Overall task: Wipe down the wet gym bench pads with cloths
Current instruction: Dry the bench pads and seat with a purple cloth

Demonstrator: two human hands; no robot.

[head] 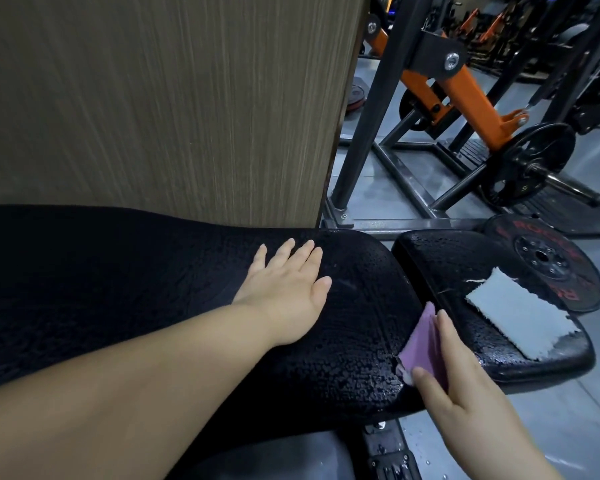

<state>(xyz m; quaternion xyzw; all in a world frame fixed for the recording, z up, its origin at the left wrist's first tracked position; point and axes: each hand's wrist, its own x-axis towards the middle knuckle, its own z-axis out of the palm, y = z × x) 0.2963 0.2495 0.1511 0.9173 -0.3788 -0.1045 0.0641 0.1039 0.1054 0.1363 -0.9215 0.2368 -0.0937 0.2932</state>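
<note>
The left hand (288, 289) lay open-fingered on the wet pad (136, 292); the right hand (465, 386) pinched the pink cloth (425, 344) at its right edge, a leftward wiping stroke likely due.

Wet black bench (326, 375), droplets beading long pad (118, 289) and seat pad (447, 268), white cloth (520, 313) flat on seat pad, pink cloth (423, 344) against long pad's end

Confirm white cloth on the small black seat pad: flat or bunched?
Flat: the white rectangular cloth lies as one rectangle on the wet black seat pad.
</note>
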